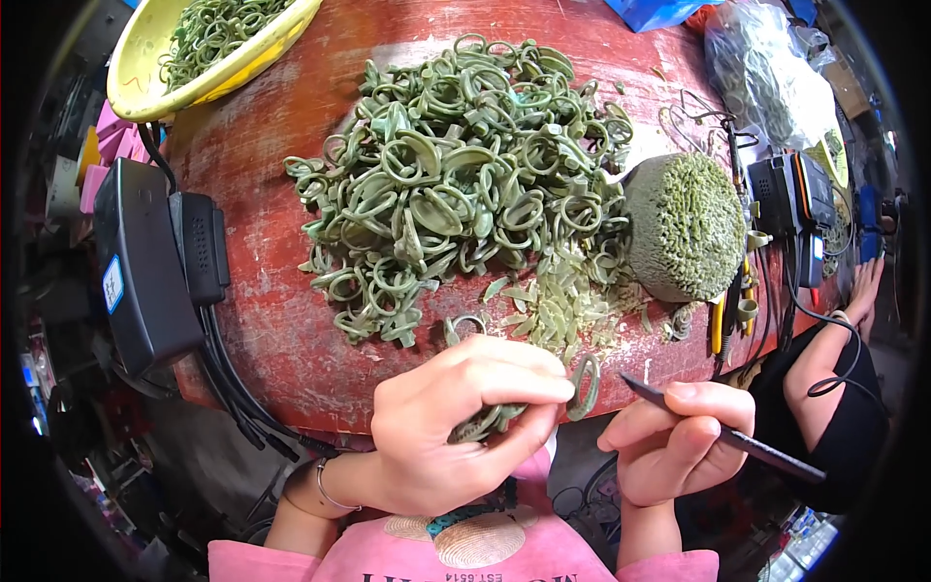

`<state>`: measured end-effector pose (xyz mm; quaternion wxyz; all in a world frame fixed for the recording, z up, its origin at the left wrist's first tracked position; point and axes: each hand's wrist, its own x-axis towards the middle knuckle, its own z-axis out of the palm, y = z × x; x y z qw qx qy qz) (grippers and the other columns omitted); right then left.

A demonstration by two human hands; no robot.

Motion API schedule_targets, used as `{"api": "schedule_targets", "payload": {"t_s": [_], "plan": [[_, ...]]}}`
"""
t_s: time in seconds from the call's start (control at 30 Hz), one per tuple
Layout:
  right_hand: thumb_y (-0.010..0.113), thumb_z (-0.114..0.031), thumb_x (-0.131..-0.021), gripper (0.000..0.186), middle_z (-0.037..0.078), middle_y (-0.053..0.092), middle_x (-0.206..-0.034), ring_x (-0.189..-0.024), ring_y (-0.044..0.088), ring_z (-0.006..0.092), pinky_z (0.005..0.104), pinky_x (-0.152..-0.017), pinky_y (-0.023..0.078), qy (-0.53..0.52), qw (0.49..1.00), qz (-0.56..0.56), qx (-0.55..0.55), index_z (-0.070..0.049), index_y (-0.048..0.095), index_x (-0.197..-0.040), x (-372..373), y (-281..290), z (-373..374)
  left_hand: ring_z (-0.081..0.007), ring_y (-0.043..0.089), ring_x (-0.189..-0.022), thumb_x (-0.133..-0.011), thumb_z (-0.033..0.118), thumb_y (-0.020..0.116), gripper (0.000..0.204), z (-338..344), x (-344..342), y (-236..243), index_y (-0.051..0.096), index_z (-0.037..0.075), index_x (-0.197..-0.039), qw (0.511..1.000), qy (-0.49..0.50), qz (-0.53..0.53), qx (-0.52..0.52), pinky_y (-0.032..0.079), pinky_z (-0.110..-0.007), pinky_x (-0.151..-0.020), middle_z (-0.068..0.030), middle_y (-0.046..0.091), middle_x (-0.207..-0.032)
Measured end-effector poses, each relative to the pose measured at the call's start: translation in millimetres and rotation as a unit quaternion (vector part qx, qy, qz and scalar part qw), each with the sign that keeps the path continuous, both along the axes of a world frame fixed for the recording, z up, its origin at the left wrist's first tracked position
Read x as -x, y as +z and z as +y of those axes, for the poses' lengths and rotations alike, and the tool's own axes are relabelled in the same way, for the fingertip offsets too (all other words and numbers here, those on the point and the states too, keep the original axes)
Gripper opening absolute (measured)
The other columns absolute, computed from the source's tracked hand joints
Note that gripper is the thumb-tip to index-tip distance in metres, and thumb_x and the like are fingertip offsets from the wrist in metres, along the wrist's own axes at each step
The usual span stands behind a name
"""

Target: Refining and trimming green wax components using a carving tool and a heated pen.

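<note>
My left hand [465, 412] is closed around several green wax-like rings [490, 422] in its palm. Between its thumb and forefinger it pinches one more green ring [584, 387] at the table's near edge. Just to the right, my right hand [684, 441] grips a thin dark pointed blade [766, 456] like a pen, its tip close to the pinched ring but apart from it. Beyond the hands, a big heap of similar green rings [456, 184] covers the middle of the red table. Flat pale green scraps [562, 301] lie between the heap and my hands.
A round rough green block [684, 228] stands right of the heap. A yellow basin [208, 82] of rings sits far left. Black devices with cables [145, 262] edge the left; more equipment [793, 199] stands right. Another person's arm [824, 364] rests at the right.
</note>
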<state>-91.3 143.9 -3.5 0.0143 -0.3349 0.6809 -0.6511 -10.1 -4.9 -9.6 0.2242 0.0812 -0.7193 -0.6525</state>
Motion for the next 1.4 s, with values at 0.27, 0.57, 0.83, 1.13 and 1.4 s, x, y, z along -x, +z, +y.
{"api": "schedule_targets", "payload": {"t_s": [0.27,0.57,0.83,1.13,1.4], "plan": [[0.052,-0.026,-0.091,0.033,0.01,0.063,-0.058,-0.047,0.061,0.0187,0.0258,-0.042,0.049,0.074,0.995,-0.043,0.046,0.004,0.06,-0.08,2.3,4.5,1.8,-0.0216,0.063,-0.073,-0.066,-0.01,0.069,0.03,-4.0,-2.7,5.4,0.063,0.0,-0.093,0.998,-0.035,0.026,0.039,0.052,-0.028,-0.063,-0.0134,0.064,-0.087],[0.046,-0.025,-0.093,0.028,0.01,0.058,-0.052,-0.041,0.05,0.0105,0.0217,-0.037,0.038,0.07,0.984,-0.152,0.06,0.003,0.051,-0.092,7.5,-0.1,6.1,-0.0226,0.062,-0.072,-0.063,-0.008,0.07,0.032,-1.6,-2.3,0.9,0.064,0.0,-0.094,0.992,-0.039,0.079,0.094,0.051,-0.029,-0.061,-0.0126,0.063,-0.089],[0.046,-0.019,-0.092,0.023,0.007,0.057,-0.05,-0.039,0.042,0.006,0.0196,-0.038,0.032,-0.003,0.977,-0.213,-0.02,0.003,0.052,-0.089,7.4,4.3,4.7,-0.0228,0.062,-0.072,-0.062,-0.005,0.071,0.032,-0.2,-3.9,0.1,0.065,0.0,-0.093,0.986,-0.05,0.097,0.124,0.052,-0.029,-0.061,-0.0117,0.063,-0.089],[0.045,-0.029,-0.094,0.033,0.009,0.058,-0.05,-0.033,0.04,0.0063,0.0206,-0.031,0.027,-0.014,0.986,-0.167,-0.015,0.002,0.051,-0.087,5.8,5.1,7.7,-0.0221,0.061,-0.072,-0.062,-0.006,0.07,0.03,0.5,-3.7,-0.5,0.065,0.0,-0.092,0.987,-0.048,0.087,0.129,0.052,-0.029,-0.062,-0.0114,0.064,-0.089],[0.046,-0.022,-0.093,0.027,0.012,0.058,-0.052,-0.038,0.051,0.0137,0.0256,-0.037,0.044,-0.013,0.986,-0.165,-0.014,0.005,0.05,-0.09,2.1,4.6,11.1,-0.022,0.062,-0.071,-0.066,-0.008,0.07,0.026,-0.1,-2.8,1.8,0.064,0.0,-0.089,0.996,-0.063,0.06,0.022,0.051,-0.028,-0.062,-0.013,0.065,-0.088]]}}
